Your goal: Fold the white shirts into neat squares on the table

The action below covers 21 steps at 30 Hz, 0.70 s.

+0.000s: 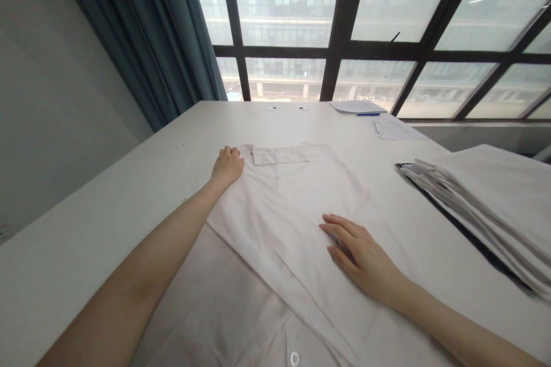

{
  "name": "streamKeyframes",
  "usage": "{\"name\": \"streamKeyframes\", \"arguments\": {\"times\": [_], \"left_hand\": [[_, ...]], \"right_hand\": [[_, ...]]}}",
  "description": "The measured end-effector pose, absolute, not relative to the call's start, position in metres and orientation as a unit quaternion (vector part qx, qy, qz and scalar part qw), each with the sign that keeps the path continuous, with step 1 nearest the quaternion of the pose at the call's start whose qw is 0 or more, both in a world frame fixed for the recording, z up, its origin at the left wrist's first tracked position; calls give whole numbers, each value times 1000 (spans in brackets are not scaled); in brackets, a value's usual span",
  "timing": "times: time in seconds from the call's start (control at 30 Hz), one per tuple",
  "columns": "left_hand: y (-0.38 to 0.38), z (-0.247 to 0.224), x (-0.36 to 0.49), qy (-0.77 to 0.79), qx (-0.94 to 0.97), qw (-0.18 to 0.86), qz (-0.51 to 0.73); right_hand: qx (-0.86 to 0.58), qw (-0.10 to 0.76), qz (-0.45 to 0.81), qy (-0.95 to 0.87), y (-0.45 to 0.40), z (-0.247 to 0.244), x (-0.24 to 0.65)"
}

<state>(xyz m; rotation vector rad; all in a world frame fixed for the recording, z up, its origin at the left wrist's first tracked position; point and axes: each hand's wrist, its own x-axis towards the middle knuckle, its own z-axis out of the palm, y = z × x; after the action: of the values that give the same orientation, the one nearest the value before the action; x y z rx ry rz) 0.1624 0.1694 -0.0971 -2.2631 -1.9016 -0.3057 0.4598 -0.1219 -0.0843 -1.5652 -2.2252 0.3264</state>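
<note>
A white shirt [297, 206] lies spread over the white table, its collar band [279, 155] at the far end. A long fold that looks like a sleeve [262, 266] crosses it diagonally, and a pale button [294, 358] shows at the bottom edge of the view. At the far left corner beside the collar, my left hand [228, 165] is closed on the cloth, fingers curled over the edge. My right hand [359, 255] rests on the right half of the shirt, fingers loosely apart and holding nothing.
To the right lies a stack of folded white cloth [495, 200] with a dark sheet under it. White papers [358, 106] and a blue pen [368, 114] lie at the table's far edge. Beyond stand large windows [284, 11] and a blue curtain [163, 28]; a wall is on the left.
</note>
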Motion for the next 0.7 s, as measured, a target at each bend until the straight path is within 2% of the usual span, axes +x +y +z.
{"name": "streamKeyframes", "arguments": {"times": [0.3,0.7], "left_hand": [[175,-111,144,-608,-792,28,-35],[148,-105,147,-637,-769,42,-32]], "right_hand": [[-559,193,118,-797,-123,-86,461],[-549,190,88,-809,-125,-89,460]]}}
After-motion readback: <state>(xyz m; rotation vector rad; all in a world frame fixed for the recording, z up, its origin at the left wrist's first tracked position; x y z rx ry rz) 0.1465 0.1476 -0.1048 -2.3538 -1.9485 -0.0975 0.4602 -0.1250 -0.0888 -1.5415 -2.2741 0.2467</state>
